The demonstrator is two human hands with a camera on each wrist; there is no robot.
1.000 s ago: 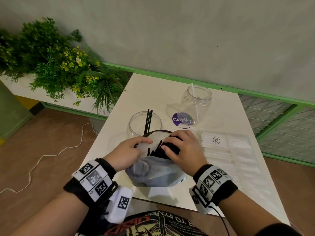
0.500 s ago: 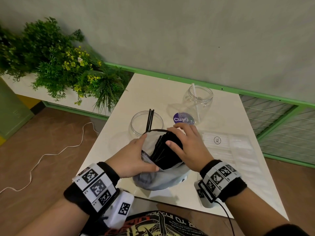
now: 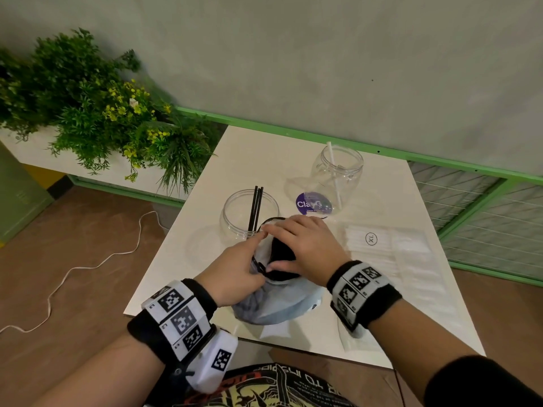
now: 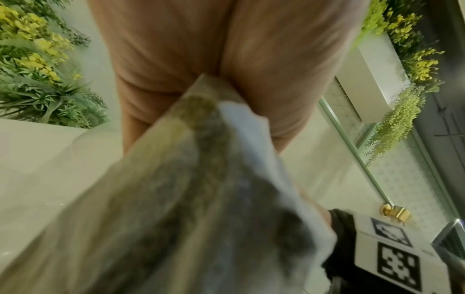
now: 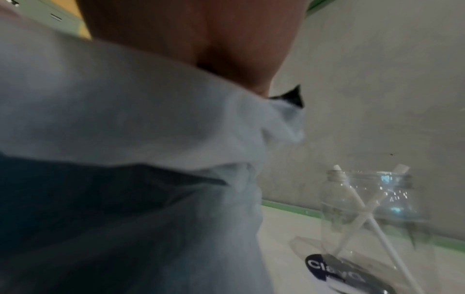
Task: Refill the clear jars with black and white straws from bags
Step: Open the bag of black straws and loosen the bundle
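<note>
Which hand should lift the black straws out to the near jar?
Right, probably. The right hand already grips the black straws in the bag; the left hand holds its mouth.

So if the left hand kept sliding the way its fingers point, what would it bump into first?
Probably the right hand. The left hand points up and right along the bag's mouth, almost touching the right hand's fingers already. The jar with black straws sits just beyond; depth is unclear.
</note>
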